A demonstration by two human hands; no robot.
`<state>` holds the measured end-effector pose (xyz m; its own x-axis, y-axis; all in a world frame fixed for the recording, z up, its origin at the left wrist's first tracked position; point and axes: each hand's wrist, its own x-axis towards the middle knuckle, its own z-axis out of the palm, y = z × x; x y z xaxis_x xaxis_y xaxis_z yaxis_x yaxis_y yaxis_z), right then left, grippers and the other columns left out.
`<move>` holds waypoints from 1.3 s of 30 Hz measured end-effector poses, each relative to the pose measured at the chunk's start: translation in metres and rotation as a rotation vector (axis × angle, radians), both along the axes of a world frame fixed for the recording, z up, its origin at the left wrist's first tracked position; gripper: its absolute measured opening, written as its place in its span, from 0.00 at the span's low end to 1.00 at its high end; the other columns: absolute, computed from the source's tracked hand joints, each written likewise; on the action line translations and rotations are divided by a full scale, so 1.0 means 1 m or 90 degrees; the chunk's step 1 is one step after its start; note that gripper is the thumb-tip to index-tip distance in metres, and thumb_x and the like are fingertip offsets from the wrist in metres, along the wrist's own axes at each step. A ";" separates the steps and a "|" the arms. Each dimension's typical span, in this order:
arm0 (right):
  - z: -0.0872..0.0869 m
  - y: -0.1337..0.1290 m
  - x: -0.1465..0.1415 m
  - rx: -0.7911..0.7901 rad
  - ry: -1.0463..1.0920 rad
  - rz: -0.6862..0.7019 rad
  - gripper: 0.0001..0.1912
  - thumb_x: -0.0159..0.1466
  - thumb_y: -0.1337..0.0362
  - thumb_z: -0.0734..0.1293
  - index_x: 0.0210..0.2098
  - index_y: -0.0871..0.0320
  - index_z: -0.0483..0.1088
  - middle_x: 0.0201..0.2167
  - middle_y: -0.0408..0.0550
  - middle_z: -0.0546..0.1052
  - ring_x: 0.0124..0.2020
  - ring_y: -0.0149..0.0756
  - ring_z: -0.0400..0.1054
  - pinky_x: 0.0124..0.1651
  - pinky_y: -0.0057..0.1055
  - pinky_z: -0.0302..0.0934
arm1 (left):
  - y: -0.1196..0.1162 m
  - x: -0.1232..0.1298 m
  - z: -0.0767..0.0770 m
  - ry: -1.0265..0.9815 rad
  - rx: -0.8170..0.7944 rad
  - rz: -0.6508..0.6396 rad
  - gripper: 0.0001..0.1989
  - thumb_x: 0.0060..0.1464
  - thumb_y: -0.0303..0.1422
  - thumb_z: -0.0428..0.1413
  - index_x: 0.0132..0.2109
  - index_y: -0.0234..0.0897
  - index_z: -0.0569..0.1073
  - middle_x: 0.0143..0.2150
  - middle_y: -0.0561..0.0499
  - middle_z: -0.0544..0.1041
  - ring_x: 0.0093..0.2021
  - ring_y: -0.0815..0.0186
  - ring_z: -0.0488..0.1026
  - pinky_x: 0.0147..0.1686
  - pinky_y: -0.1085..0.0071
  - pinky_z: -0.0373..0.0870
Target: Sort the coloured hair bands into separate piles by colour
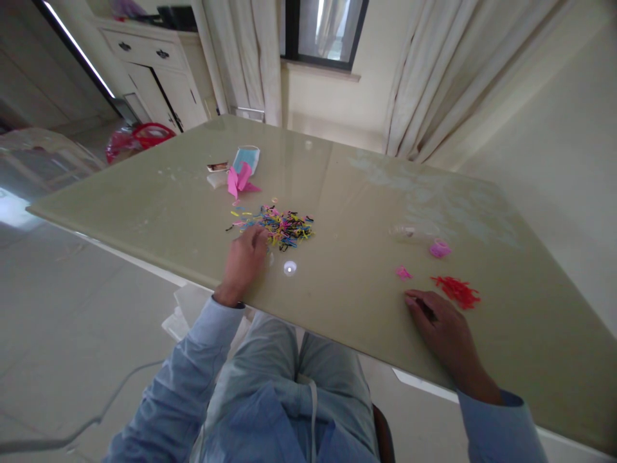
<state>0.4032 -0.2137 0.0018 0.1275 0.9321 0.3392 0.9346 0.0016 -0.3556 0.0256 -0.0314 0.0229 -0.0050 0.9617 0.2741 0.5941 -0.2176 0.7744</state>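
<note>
A mixed heap of small coloured rubber bands (284, 226), black, yellow, blue and pink, lies left of the table's middle. My left hand (245, 260) reaches its near left edge, fingertips bent together against the bands; whatever they pinch is hidden. On the right, my right hand (446, 331) rests on the table with curled fingers, thumb and forefinger meeting at the tips. I cannot make out anything between them. Just beyond those fingertips is a little pink cluster of bands (403, 272). A pile of red bands (457, 292) lies beside the knuckles.
Farther right are a purple-pink bundle (439, 249) and a clear plastic item (409, 231). Pink folded paper (241, 180), a blue face mask (246, 158) and a small card (218, 166) lie at the back left. The glossy table's near edge (332, 339) runs above my lap.
</note>
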 end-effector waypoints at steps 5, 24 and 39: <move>-0.003 0.000 0.002 0.006 -0.006 0.006 0.22 0.69 0.49 0.60 0.41 0.57 0.78 0.36 0.52 0.82 0.36 0.44 0.76 0.41 0.40 0.68 | -0.006 0.007 0.009 -0.401 -0.172 -0.085 0.13 0.55 0.41 0.59 0.30 0.37 0.68 0.21 0.59 0.61 0.19 0.75 0.54 0.18 0.76 0.50; 0.001 -0.001 -0.004 0.038 -0.020 0.030 0.14 0.70 0.58 0.62 0.41 0.57 0.77 0.35 0.51 0.82 0.36 0.41 0.75 0.42 0.37 0.67 | -0.063 0.091 0.066 -0.947 -0.613 -0.437 0.07 0.58 0.31 0.61 0.34 0.35 0.70 0.20 0.64 0.52 0.15 0.78 0.46 0.15 0.80 0.47; 0.004 -0.003 -0.006 -0.010 0.014 0.029 0.12 0.70 0.60 0.62 0.41 0.57 0.76 0.33 0.50 0.80 0.36 0.41 0.73 0.42 0.36 0.64 | -0.046 0.226 0.018 0.207 -0.002 -0.542 0.13 0.66 0.36 0.51 0.44 0.38 0.79 0.40 0.45 0.82 0.39 0.60 0.77 0.39 0.68 0.68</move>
<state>0.3973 -0.2162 0.0055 0.0926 0.9424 0.3214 0.9257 0.0374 -0.3764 0.2513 -0.0771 0.0412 0.7844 0.6055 0.1344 0.4229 -0.6806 0.5982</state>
